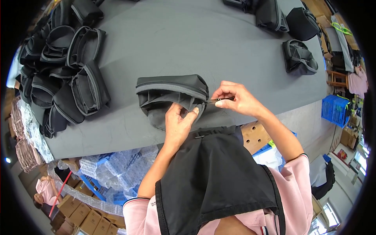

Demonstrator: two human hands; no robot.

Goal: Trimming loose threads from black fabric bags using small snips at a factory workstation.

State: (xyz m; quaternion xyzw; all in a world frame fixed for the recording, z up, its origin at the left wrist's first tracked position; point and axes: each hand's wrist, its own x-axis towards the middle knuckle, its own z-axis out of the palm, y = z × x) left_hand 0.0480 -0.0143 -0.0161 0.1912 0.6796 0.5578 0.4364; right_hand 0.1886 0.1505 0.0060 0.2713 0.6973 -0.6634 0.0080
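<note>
A black zip pouch lies unzipped on the grey table before me, its mouth toward me and its inner dividers showing. My left hand is closed on the pouch's near edge at its right end, pinching the fabric between thumb and fingers. At that same corner, my right hand is closed around a slim black tool, held level. Its thin tip points left and meets the pouch near the zip end. Whether it is a pair of tweezers or thread snips, I cannot tell.
Many similar black pouches are heaped on the table's left side. One open pouch and several others stand at the far right. Below the table's front edge are bubble wrap and cardboard boxes. A blue crate stands to the right.
</note>
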